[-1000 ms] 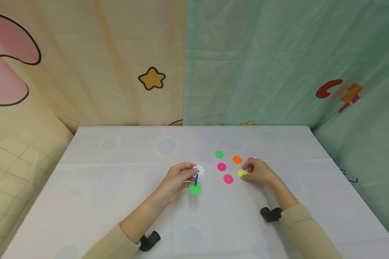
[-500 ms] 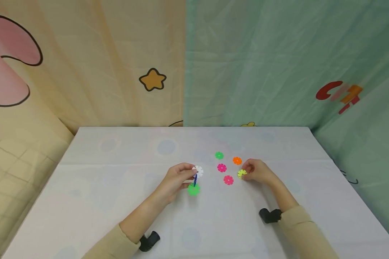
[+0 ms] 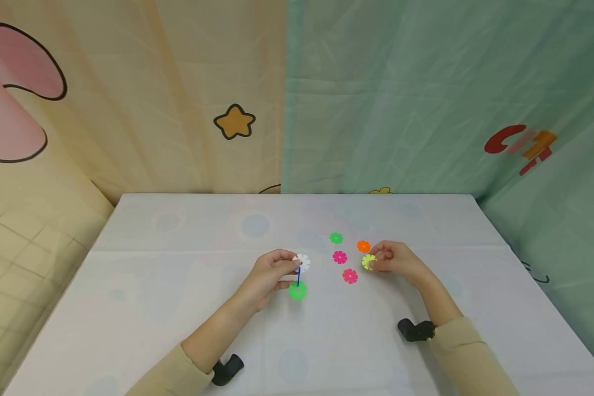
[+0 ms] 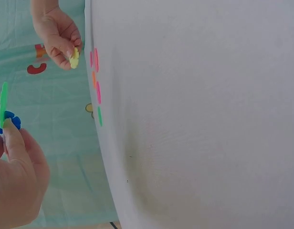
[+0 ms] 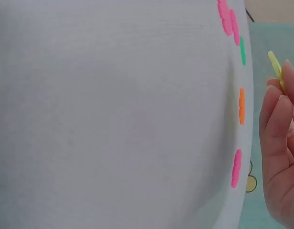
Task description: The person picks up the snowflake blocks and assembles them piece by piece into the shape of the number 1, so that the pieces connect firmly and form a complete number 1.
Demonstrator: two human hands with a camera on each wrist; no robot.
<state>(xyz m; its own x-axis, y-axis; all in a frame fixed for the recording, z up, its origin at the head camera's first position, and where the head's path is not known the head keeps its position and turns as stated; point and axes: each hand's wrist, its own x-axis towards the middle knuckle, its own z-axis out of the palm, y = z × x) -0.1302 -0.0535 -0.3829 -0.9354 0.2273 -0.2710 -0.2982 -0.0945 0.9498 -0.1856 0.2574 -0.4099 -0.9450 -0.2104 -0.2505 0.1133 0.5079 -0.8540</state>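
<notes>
My left hand (image 3: 266,275) pinches a small joined piece of notched plastic discs between thumb and fingers. In it a white disc (image 3: 304,262) stands uppermost, a blue disc (image 4: 13,122) is seen edge-on from the head, and a green disc (image 3: 297,291) hangs lowest. On the other side, my right hand (image 3: 398,261) pinches a yellow notched disc (image 3: 366,262) between thumb and fingertips, raised off the table. The right wrist view shows this disc nearly edge-on. Both hands are apart, with loose discs on the tabletop between and behind them.
Loose on the white-covered table (image 3: 153,308) lie a green disc (image 3: 336,238), an orange disc (image 3: 363,246) and two pink discs, one nearer (image 3: 350,276). Another pink disc (image 5: 236,168) shows in the right wrist view. Curtains (image 3: 401,99) hang behind the table.
The yellow disc has risen slightly in my right hand and shows more of its face. A pink disc beside that hand is now hidden behind it. The left hand holds nearly still.
</notes>
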